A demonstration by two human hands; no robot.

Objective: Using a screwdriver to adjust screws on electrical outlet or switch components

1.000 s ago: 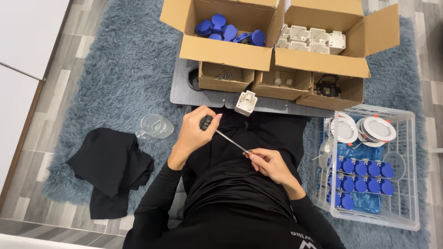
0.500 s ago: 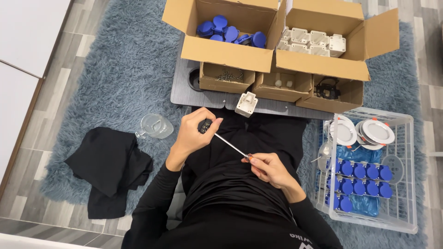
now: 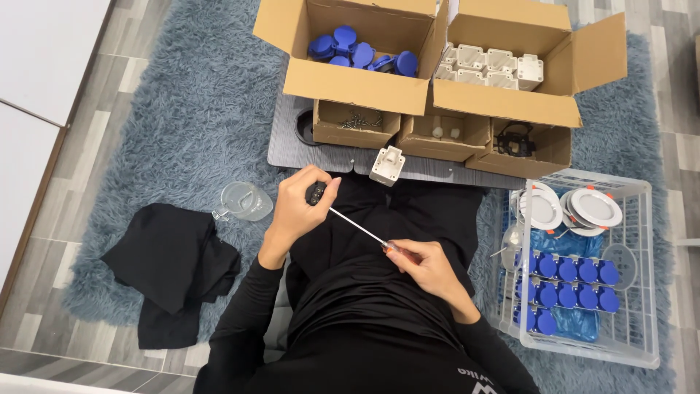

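Observation:
My left hand (image 3: 297, 211) is closed around a small black part (image 3: 316, 193) above my lap. My right hand (image 3: 429, 267) grips the orange-handled screwdriver (image 3: 359, 228), whose thin shaft runs up and left, with its tip at the black part. A white plastic housing (image 3: 386, 165) stands on the grey board (image 3: 286, 152) just beyond my left hand. Behind it are an open carton of blue caps (image 3: 359, 55) and an open carton of white housings (image 3: 487, 66).
Three small cardboard trays (image 3: 356, 122) with screws and small parts line the board. A white wire basket (image 3: 636, 344) at my right holds blue parts and round white lamps. A clear cup (image 3: 245, 201) and a black cloth (image 3: 175, 271) lie on the blue rug at my left.
Both hands stay joined by the screwdriver. My right hand has dropped slightly toward my lap, and the shaft has tilted a little.

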